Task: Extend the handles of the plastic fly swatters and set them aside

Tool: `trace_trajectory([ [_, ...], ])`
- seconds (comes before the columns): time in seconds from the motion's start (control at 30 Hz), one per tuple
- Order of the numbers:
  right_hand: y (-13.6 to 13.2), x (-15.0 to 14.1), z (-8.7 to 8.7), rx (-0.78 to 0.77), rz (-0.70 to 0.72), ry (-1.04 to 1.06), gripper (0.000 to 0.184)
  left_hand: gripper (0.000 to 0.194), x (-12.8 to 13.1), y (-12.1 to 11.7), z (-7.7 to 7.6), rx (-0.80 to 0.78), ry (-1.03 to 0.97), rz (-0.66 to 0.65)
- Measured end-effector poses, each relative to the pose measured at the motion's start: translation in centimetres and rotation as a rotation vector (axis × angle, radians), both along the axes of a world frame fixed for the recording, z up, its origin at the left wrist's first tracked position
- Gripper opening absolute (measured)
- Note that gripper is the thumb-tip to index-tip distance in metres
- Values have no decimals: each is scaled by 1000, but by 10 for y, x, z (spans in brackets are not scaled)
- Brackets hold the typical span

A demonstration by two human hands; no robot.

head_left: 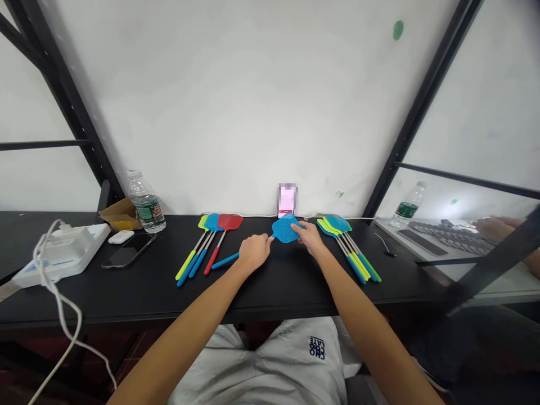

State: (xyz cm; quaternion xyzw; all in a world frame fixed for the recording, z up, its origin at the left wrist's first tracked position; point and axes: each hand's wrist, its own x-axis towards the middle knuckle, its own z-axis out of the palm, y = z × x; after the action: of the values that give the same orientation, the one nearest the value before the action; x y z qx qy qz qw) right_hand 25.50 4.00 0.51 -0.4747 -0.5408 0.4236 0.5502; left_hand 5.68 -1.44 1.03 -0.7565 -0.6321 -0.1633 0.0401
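Between my hands is a blue fly swatter (283,229), its perforated head to the right and its blue handle pointing left. My left hand (254,251) is closed round the shaft close to the head. The thumb and fingers of my right hand (309,236) pinch the right edge of the head. Left of my hands lies a group of fly swatters: a red fly swatter (230,223), blue ones (214,221) and a yellow-green one (185,264). To the right, several blue, yellow-green and green fly swatters (337,225) lie fanned together, heads toward the wall.
A lit phone (287,198) leans on the wall behind the swatter. At left are a water bottle (145,203), a cardboard box (120,214), a white case (121,237), a dark phone (130,251) and a power strip (63,253) with cables. A short cable (386,246) lies at right.
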Motion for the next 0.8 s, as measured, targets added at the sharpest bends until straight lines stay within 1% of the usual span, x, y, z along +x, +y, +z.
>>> trace_trajectory([
  [0.17,3,1,-5,18,32,-12,35,48,0,-2,2,-33,-8,15],
  [0.3,2,0,-5,-5,33,21,35,49,0,-3,3,-43,-12,7],
  [0.4,2,-1,-2,-38,4,87,36,47,2,-3,4,-21,-17,-1],
  [0.47,2,-1,1,-41,16,179,37,43,4,-3,5,6,-34,4],
  [0.53,-1,-3,3,-23,55,279,38,39,6,-4,6,34,-55,12],
  [0.6,-5,-9,4,-8,114,328,40,38,7,-5,8,53,-81,21],
  [0.67,-12,-18,4,-36,207,288,41,36,7,-7,9,68,-107,18],
  [0.73,-18,-30,1,-97,354,187,44,33,7,-9,10,80,-125,8],
  [0.77,-21,-36,-1,-111,406,149,46,32,7,-9,11,85,-130,2],
  [0.8,-23,-42,-3,-105,428,124,47,31,7,-9,11,90,-133,-3],
])
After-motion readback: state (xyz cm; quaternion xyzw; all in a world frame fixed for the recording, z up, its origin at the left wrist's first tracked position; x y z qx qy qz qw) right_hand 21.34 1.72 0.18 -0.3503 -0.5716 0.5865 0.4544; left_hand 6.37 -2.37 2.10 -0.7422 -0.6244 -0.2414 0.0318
